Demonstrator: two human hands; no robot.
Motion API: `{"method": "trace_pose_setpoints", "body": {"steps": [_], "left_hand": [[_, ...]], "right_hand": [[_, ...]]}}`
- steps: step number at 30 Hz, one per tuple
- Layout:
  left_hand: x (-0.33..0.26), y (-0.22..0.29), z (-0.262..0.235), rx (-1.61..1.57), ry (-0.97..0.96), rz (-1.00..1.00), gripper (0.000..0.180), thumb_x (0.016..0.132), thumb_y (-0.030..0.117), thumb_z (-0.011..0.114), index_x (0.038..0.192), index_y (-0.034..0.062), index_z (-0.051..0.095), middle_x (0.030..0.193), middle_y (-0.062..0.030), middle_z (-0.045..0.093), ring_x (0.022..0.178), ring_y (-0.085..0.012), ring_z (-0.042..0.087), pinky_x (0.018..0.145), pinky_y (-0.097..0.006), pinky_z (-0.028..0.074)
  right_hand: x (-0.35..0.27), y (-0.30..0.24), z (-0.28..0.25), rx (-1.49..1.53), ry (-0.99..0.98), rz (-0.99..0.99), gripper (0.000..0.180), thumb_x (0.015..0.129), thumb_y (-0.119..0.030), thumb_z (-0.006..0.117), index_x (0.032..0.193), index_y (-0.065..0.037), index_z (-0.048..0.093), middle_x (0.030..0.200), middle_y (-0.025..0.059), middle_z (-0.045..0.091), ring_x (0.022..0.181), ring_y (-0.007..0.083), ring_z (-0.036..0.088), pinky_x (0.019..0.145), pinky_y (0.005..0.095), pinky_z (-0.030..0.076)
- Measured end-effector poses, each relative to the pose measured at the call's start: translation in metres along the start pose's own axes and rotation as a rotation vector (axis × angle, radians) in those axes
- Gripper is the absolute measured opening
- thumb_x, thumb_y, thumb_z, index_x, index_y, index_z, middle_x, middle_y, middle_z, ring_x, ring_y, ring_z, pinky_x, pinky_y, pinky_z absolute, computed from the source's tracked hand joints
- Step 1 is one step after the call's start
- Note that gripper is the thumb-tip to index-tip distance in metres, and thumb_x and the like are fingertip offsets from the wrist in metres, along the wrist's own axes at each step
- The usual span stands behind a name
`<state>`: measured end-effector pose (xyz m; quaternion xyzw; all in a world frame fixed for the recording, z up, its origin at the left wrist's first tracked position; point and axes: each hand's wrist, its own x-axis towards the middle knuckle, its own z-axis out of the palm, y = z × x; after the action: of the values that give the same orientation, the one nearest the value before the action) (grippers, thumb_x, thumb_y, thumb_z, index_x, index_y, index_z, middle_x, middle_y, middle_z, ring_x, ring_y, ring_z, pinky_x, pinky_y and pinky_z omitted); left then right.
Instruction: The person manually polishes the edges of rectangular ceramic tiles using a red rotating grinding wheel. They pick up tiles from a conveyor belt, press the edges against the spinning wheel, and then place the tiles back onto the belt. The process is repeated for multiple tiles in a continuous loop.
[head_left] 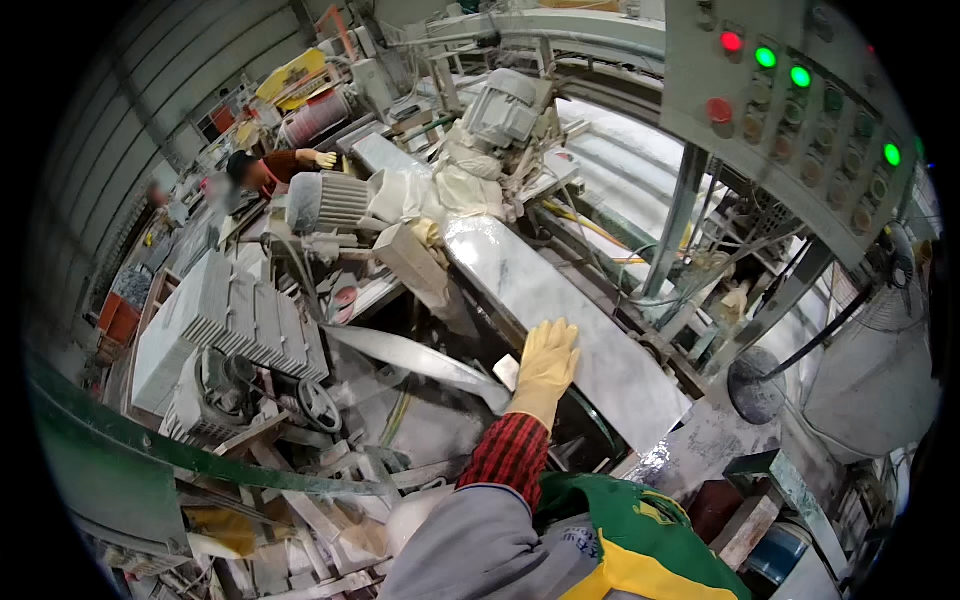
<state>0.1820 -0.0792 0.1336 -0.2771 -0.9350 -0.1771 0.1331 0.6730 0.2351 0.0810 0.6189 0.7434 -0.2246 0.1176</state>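
Observation:
My left hand point(549, 362), in a pale yellow rubber glove with a red-and-black plaid cuff above it, lies palm down on the near left edge of a long polished stone slab point(560, 285). Its fingers are stretched out over the grey-white surface. Beside the wrist is a small white block point(507, 372); whether the glove touches it I cannot tell. The slab runs from near me up to a machine head wrapped in pale sheeting point(465, 175). My right hand is out of view.
A control panel point(790, 110) with lit red and green buttons hangs at the upper right. Stacked stone slabs point(225, 320) stand left, near a handwheel point(319, 407). Motors point(330, 203) flank the machine. Another person point(275, 175), with one gloved hand raised, is beyond them. A fan point(888, 285) stands right.

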Motion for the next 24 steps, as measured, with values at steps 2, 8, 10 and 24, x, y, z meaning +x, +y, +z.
{"method": "trace_pose_setpoints", "body": {"steps": [2,8,10,24], "left_hand": [[0.001,-0.003,0.0,-0.051,0.098,0.07,0.048,0.087,0.028,0.063,0.131,0.0089,0.056,0.133,-0.0153,0.053,0.121,-0.0383,0.048,0.102,-0.049,0.038],[0.015,0.007,0.0,-0.072,-0.057,0.067,0.042,0.094,0.026,0.056,0.132,0.0073,0.059,0.131,-0.0223,0.058,0.123,-0.0419,0.049,0.106,-0.053,0.035],[0.026,-0.005,0.017,-0.057,0.189,0.203,0.041,0.096,0.026,0.051,0.13,0.0053,0.06,0.132,-0.0217,0.058,0.121,-0.0433,0.049,0.106,-0.055,0.034],[0.002,0.049,0.093,0.691,0.598,0.615,0.038,0.1,0.022,0.055,0.135,0.0086,0.061,0.135,-0.0245,0.058,0.124,-0.0402,0.055,0.102,-0.059,0.044]], "right_hand": [[-0.002,0.007,-0.003,0.008,0.003,0.0,0.026,0.099,-0.022,0.054,0.112,-0.003,0.067,0.103,0.015,0.071,0.091,0.0337,0.069,0.084,0.0404,0.053],[-0.009,0.038,-0.014,-0.024,-0.009,0.055,0.025,0.098,-0.021,0.054,0.109,-0.004,0.068,0.101,0.0135,0.072,0.089,0.0322,0.07,0.082,0.0403,0.054],[-0.018,0.035,-0.014,-0.032,-0.056,0.071,0.025,0.098,-0.021,0.054,0.109,-0.004,0.069,0.1,0.0129,0.072,0.088,0.0317,0.07,0.081,0.0402,0.054],[-0.023,0.006,-0.046,-0.013,-0.111,0.053,0.025,0.097,-0.02,0.053,0.103,-0.007,0.072,0.094,0.0092,0.074,0.083,0.0283,0.072,0.075,0.0399,0.055]]}}
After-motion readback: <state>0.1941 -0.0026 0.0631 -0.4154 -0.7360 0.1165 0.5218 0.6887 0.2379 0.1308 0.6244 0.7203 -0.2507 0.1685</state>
